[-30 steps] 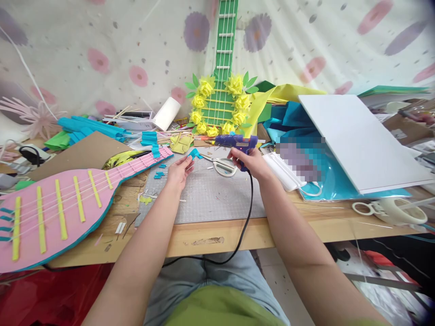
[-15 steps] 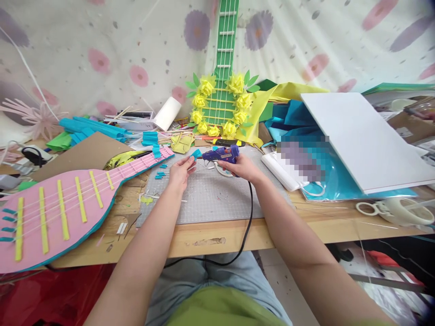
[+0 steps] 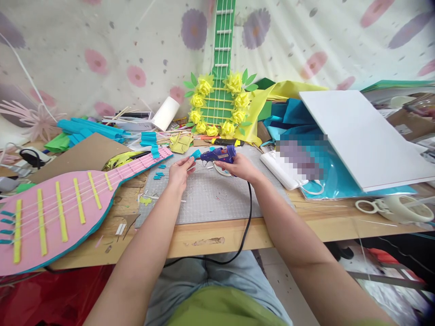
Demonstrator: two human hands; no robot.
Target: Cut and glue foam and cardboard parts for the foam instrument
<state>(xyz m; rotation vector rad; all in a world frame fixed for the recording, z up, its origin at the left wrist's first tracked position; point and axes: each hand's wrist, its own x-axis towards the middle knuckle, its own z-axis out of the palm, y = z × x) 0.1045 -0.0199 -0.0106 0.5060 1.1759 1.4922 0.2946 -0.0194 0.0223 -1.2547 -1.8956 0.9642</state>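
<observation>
My right hand point(image 3: 240, 166) is closed around the handle of a purple hot glue gun point(image 3: 219, 155), its nozzle pointing left. Between the fingers of my left hand point(image 3: 180, 171) is a small piece of blue paper point(image 3: 195, 154), and the nozzle is at or very close to it. Both hands are above a grey cutting mat point(image 3: 217, 199). Several small blue-ended pieces point(image 3: 159, 173) lie on the mat left of my left hand. A pink paper lute point(image 3: 78, 194) with yellow strips and strings lies at the left, its neck reaching toward my left hand.
A green stringed instrument point(image 3: 220, 97) with yellow paper flowers stands at the back. On the right are a white board point(image 3: 367, 140), a white power strip point(image 3: 280, 170) and a tape roll point(image 3: 408, 209). The gun's black cord point(image 3: 249, 213) hangs over the table edge point(image 3: 210, 237).
The whole view has shifted slightly. Both hands keep their holds, and the glue gun nozzle stays by the blue paper.
</observation>
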